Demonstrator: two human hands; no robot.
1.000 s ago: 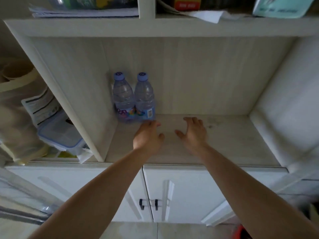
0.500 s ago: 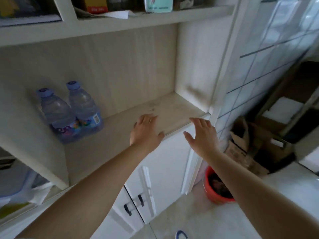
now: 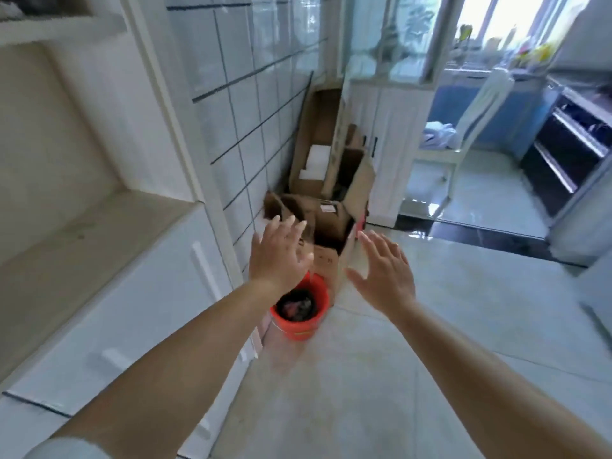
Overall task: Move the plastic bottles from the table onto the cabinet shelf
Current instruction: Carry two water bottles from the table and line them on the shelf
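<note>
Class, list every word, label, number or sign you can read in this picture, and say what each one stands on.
None can be read.
Cardboard box behind the red bucket: small dark marks on its front, too blurred to read.
Open cardboard box behind it: a white label, too small and blurred to read.

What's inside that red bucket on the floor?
The red bucket holds a dark heap with a reddish scrap on top, too blurred to identify. Whatever lies beneath is covered. The left hand overlaps only its far rim.
</note>
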